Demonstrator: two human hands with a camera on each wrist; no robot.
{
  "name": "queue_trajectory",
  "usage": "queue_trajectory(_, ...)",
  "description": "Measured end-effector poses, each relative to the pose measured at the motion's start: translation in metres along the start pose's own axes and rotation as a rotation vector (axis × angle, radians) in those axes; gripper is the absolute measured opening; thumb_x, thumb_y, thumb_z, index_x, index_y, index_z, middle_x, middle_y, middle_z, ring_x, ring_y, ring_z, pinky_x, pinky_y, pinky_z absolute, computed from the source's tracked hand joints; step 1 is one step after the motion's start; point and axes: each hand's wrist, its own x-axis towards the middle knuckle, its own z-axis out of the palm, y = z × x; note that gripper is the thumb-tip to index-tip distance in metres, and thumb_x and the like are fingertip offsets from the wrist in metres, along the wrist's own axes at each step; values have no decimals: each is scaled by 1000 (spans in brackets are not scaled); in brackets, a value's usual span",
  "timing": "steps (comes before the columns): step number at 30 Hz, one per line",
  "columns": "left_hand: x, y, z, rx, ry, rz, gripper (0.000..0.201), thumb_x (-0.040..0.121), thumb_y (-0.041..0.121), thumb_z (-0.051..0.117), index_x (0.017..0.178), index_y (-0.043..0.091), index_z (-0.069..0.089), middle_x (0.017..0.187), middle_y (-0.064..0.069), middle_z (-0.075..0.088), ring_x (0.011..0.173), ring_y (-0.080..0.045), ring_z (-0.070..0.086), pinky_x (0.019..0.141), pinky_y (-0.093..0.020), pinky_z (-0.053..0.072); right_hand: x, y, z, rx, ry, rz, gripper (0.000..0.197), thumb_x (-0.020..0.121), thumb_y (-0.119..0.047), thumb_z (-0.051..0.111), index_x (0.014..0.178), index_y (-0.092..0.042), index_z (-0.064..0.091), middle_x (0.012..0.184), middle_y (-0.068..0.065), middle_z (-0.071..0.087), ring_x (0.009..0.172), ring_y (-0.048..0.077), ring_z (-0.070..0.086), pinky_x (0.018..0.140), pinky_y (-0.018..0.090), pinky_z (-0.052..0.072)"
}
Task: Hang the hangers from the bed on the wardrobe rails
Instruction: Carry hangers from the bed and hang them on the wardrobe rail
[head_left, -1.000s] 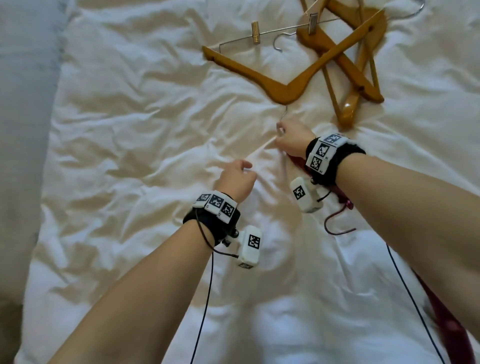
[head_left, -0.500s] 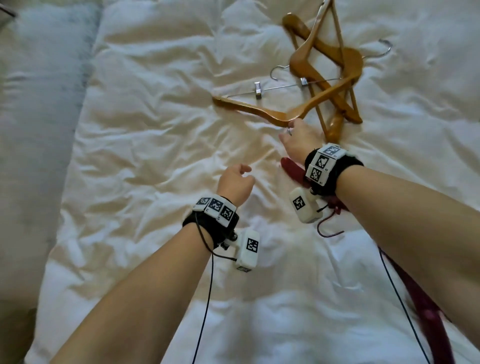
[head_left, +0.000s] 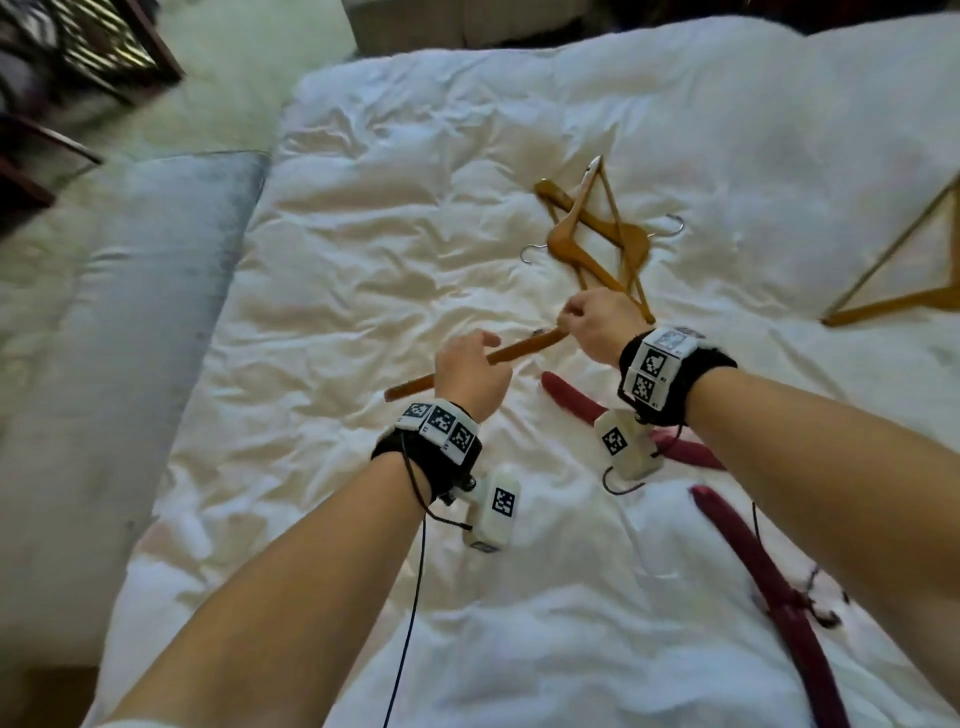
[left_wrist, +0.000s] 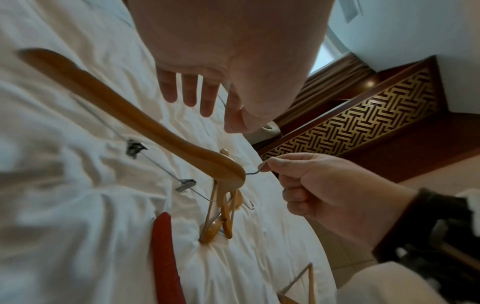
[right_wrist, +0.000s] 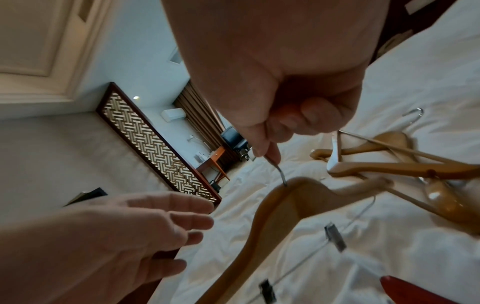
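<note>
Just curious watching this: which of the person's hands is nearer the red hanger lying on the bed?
Right. The right hand is just beyond the red hanger, pinching a wooden hanger's hook; the left hand hovers open farther to its left.

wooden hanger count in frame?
4. Clip hanger held by its hook in the right hand; two crossed hangers piled behind it; a fourth hanger far right on the bed. Pile may hide more.
</note>
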Motion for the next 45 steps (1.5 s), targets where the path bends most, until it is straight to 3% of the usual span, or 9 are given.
queue_trajectory(5,-29,21,-21,262,44,81,55,82,34,70,133,30,51,135,-1,52,127,-26,45,105,-46,42,-52,-32,-35,-20,-66,-127,19,97,-29,60,101,-21,76,103,-1,72,97,18,64,83,33,52)
queue_trajectory(9,-63,33,-31,340,-48,119,64,80,28,68,140,28,46,139,2,51,127,-24,48,104,-44,44,-93,-54,-63,-7,-72,-255,19,97,-27,59,106,-23,76,102,-7,69,87,9,59,72,21,45)
queue_trajectory(14,-111,46,-41,199,-150,146,60,85,23,63,141,24,43,122,-6,61,100,-23,63,85,-37,54,-137,-76,-91,-84,-88,-380,20,98,-32,59,107,-26,75,98,-12,66,90,7,57,74,22,41)
queue_trajectory(21,-191,60,-58,67,-148,64,67,92,18,59,149,29,26,123,-11,58,83,-25,72,61,-34,56,-206,-102,-119,-207,-194,-563,17,96,-29,63,107,-26,76,101,-10,66,92,12,62,84,30,52)
queue_trajectory(25,-247,70,-67,41,-76,61,71,92,19,63,150,33,25,120,-12,60,78,-22,74,68,-41,62,-256,-114,-133,-308,-168,-728,16,95,-25,64,105,-22,76,98,-9,58,87,9,56,77,22,45)
queue_trajectory(30,-308,80,-73,-86,-12,-1,57,92,18,66,142,24,38,93,-9,63,74,-26,71,72,-53,61,-305,-120,-148,-246,-185,-873,14,91,-19,68,100,-17,79,100,-3,66,82,8,57,65,11,41)
queue_trajectory(36,-382,80,-79,-231,168,-17,49,92,7,63,134,20,44,94,-17,64,76,-31,69,68,-48,61,-357,-133,-152,-42,-248,-992,33,87,-9,70,118,-21,70,117,-7,57,95,15,64,90,32,53)
queue_trajectory(40,-431,61,-95,-421,320,-134,43,95,5,58,130,27,44,94,-16,60,71,-28,62,71,-49,59,-388,-153,-143,99,-203,-1036,51,88,-6,66,136,-20,56,134,3,54,90,18,64,80,30,56)
queue_trajectory(45,-502,30,-125,-597,512,-216,37,98,10,54,129,25,42,91,-15,56,70,-25,56,70,-46,57,-442,-185,-114,-17,-452,-1059,39,96,-7,58,135,-10,56,119,10,68,77,14,67,76,34,60)
